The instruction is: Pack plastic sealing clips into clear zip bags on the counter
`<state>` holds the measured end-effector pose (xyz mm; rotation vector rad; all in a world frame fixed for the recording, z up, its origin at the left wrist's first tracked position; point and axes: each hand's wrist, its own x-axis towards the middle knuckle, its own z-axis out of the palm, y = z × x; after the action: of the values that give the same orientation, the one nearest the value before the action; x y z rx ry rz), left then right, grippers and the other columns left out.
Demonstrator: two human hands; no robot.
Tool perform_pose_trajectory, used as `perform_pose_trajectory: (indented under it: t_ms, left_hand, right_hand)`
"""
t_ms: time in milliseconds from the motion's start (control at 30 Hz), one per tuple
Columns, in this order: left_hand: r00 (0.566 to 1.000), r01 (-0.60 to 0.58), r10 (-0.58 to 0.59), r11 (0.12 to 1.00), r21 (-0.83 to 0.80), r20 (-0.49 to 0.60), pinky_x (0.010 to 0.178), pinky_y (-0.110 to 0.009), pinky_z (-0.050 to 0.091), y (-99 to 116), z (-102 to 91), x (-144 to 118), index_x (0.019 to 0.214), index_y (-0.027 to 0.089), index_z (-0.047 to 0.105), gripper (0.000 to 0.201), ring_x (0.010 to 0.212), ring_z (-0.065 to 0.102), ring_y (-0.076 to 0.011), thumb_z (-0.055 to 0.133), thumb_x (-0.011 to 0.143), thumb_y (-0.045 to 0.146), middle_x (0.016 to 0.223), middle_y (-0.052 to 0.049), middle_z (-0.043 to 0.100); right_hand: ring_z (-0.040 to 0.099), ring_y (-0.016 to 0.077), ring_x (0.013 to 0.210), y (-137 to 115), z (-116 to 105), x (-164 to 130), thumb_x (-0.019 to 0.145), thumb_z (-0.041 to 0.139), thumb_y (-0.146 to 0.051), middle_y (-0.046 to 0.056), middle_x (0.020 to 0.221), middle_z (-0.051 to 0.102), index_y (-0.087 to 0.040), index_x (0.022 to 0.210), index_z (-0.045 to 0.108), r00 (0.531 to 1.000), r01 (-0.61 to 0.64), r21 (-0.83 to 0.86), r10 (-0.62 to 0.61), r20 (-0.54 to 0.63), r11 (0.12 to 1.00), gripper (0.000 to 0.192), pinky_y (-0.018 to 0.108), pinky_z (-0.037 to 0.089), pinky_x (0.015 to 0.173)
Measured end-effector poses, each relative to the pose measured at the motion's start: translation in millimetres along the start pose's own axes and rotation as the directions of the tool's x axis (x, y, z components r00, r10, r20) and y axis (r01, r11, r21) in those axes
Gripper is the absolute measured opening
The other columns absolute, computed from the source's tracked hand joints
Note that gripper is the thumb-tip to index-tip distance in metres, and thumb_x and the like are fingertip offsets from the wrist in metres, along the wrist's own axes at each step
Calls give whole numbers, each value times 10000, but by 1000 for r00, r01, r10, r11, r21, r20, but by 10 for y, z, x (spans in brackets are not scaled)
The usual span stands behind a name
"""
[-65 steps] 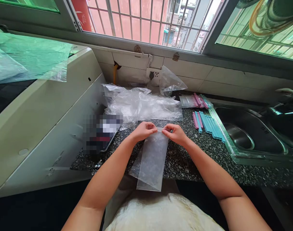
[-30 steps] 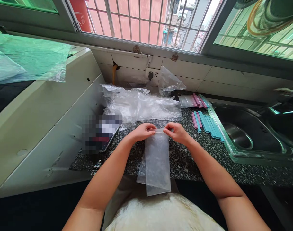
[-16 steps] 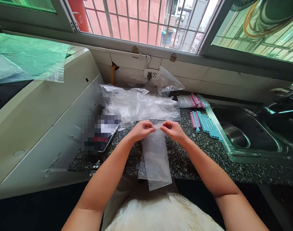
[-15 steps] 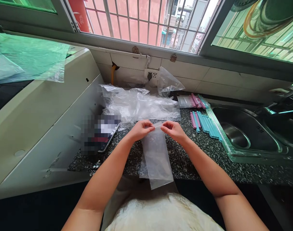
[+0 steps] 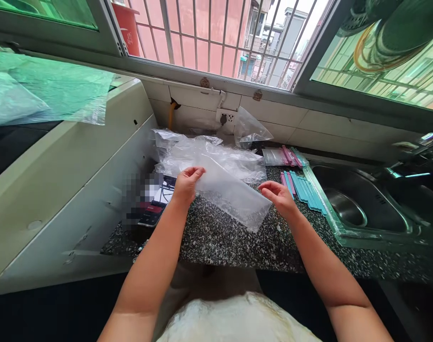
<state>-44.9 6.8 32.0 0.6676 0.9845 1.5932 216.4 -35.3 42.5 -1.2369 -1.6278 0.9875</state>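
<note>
My left hand pinches one end of a small clear plastic bag, which stretches out to the right above the dark speckled counter. My right hand hovers just right of the bag's free end with its fingers loosely curled and nothing in it. Behind the bag lies a heap of clear plastic bags. A row of teal and pink sticks lies on the counter next to my right hand.
A steel sink sits at the right. More sticks and a small bag lie by the tiled wall, near another clear bag. A white appliance slopes at the left. A blurred flat object lies beside my left hand.
Both hands held the bag's top edge with the bag hanging down. My right hand has let go, and my left hand has swung the bag up and sideways over the counter. The view tilted slightly.
</note>
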Motion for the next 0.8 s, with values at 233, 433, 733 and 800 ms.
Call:
perform_pose_trajectory:
  t_ms: [233, 433, 733, 800]
  left_hand:
    - [1000, -7, 7, 999, -32, -16, 535, -191, 339, -20, 17, -9, 530, 137, 607, 242, 502, 469, -57, 775, 385, 234, 499, 39, 573]
    - [1000, -21, 20, 1000, -9, -24, 514, -183, 329, -74, 17, -4, 521, 140, 609, 161, 494, 454, -51, 738, 441, 194, 518, 31, 587]
    - [1000, -12, 12, 1000, 5, 3, 534, -193, 349, -141, 15, -6, 538, 142, 619, 220, 518, 478, -66, 769, 412, 243, 536, 19, 602]
    - [1000, -8, 8, 1000, 18, 2, 537, -201, 348, -152, 14, -4, 536, 144, 620, 240, 509, 466, -68, 776, 397, 263, 529, 21, 596]
  right_hand:
    - [528, 143, 700, 155, -129, -238, 731, 598, -318, 22, 759, 584, -186, 833, 590, 978, 208, -305, -207, 38, 929, 167, 277, 441, 654]
    - [506, 146, 714, 114, -16, -288, 779, 532, -265, 24, 750, 546, -191, 799, 562, 915, 384, -367, -403, 28, 847, 83, 282, 434, 653]
    - [520, 140, 686, 111, 46, -310, 789, 545, -256, 22, 729, 566, -191, 775, 577, 892, 362, -411, -439, -110, 837, 74, 273, 432, 627]
    - [524, 134, 663, 112, 48, -294, 795, 541, -253, 17, 703, 571, -189, 743, 578, 886, 349, -419, -441, -143, 838, 90, 265, 428, 610]
